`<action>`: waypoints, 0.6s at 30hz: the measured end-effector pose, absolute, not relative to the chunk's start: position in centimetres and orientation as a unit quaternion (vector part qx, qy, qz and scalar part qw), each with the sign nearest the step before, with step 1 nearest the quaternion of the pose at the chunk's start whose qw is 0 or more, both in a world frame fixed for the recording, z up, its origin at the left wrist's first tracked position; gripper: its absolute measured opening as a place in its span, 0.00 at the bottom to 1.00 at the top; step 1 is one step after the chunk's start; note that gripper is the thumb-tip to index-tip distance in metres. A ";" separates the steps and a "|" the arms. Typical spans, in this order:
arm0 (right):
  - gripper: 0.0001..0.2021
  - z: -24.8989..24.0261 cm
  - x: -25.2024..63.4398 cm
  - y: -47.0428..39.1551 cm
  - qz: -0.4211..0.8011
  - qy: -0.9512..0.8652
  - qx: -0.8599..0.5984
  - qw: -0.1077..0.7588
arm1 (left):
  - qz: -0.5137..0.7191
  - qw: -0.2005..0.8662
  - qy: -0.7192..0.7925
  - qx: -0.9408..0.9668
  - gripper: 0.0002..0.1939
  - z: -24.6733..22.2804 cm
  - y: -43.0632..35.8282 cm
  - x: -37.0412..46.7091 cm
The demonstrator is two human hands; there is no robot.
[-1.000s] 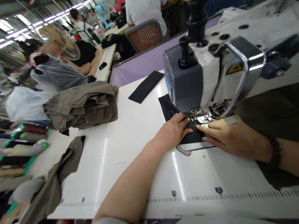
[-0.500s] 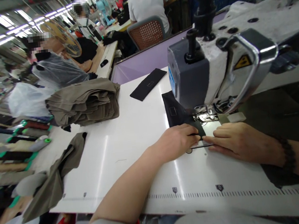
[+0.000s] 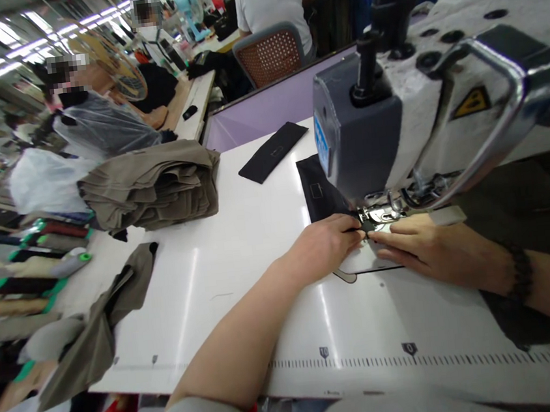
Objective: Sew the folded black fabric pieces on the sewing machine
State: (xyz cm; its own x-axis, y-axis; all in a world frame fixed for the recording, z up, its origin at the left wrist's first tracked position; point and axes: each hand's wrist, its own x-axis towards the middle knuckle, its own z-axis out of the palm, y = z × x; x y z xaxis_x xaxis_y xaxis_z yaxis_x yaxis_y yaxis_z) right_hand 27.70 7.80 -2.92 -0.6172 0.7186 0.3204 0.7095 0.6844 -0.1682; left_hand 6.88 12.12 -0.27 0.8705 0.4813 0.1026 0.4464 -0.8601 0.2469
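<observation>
A strip of black fabric [image 3: 320, 191] with a small stitched rectangle lies under the head of a sewing machine [image 3: 357, 125]. Its near end meets the metal presser foot [image 3: 379, 215]. My left hand [image 3: 326, 245] is closed on that near end, fingertips pressed together just left of the foot. From the other side comes my right hand [image 3: 434, 245], its fingers stretched out over the machine's plate and the index fingertip touching the end of the strip. A dark beaded bracelet [image 3: 522, 272] circles the right wrist. My fingers partly hide the fabric's end.
Another black fabric piece [image 3: 274, 152] lies farther back on the white table [image 3: 249, 241]. At left are a stack of folded brown fabric [image 3: 155, 186], a loose brown piece [image 3: 105, 322] and thread spools [image 3: 22, 285]. Co-workers sit beyond a purple partition [image 3: 255, 111].
Both hands have moved slightly away from me, toward the presser foot, with the near end of the black strip. More of the plate's near edge shows. The view has shifted slightly.
</observation>
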 end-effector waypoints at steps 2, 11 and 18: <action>0.16 -3.1 27.7 8.0 0.021 -0.904 -0.393 0.167 | 0.084 0.113 0.250 0.958 0.09 -0.4 12.3 6.9; 0.17 -2.9 27.3 8.3 0.012 -0.896 -0.413 0.160 | 0.100 0.112 0.285 0.946 0.09 -1.0 13.2 7.1; 0.15 -2.7 27.3 8.2 0.015 -0.893 -0.413 0.177 | 0.098 0.118 0.288 0.945 0.09 -1.1 13.3 7.1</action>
State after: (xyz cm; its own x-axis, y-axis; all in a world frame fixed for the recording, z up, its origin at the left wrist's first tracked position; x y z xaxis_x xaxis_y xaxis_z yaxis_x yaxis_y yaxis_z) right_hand 27.31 8.24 -2.70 -0.5955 0.7436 0.3041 0.7330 0.6579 -0.1732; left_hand 7.07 13.31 -1.07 0.8150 0.5675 0.1170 0.5213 -0.8063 0.2794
